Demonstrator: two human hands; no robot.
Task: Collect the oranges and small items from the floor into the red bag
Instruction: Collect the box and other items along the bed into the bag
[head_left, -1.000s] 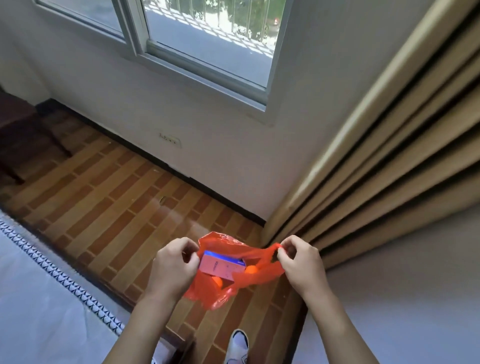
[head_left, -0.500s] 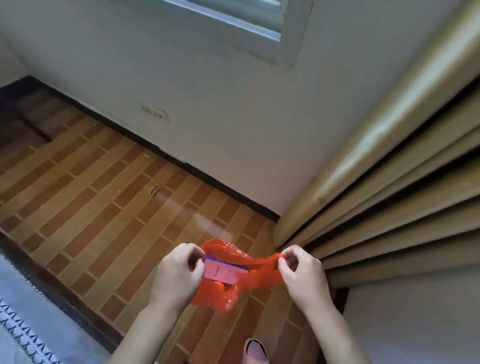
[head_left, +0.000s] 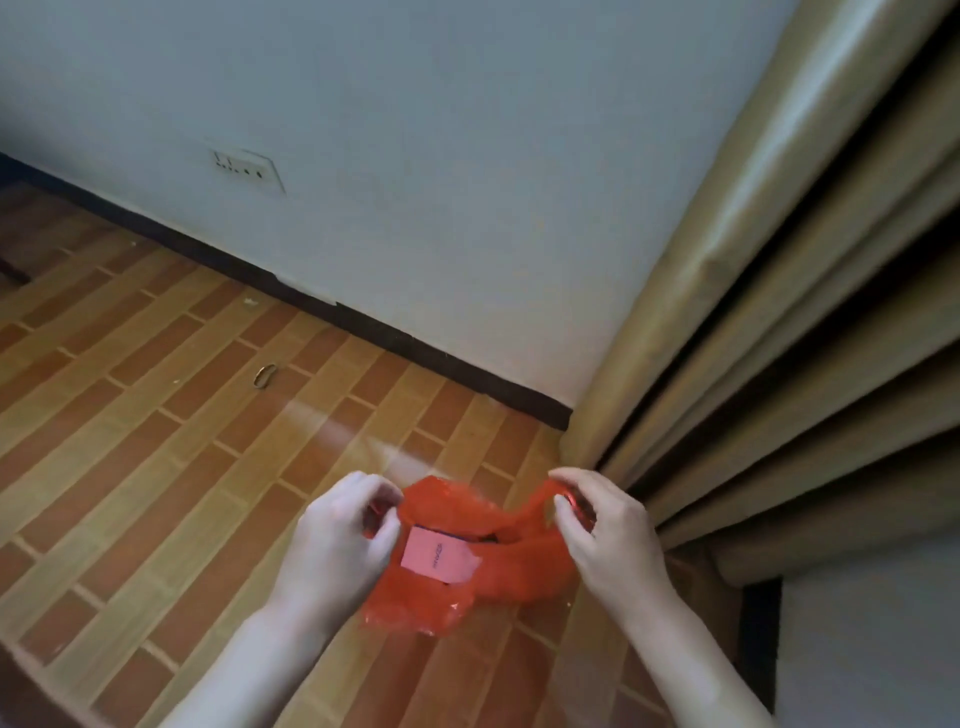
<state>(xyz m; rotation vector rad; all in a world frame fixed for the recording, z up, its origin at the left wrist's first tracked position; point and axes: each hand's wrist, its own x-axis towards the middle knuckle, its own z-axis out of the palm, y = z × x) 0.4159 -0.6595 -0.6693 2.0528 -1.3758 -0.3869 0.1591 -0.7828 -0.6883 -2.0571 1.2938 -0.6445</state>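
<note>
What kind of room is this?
Probably a room in a home: tan curtains hang by a pale wall with a power socket, above a brick-patterned floor.

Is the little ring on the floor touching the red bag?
Apart. The head view shows the ring lying on bare floor, far from the red bag.

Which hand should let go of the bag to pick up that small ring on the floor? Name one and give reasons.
Left. The ring lies on the floor ahead and to the left, on the left hand's side. The right hand, by the curtain, can keep gripping the red bag.
</note>
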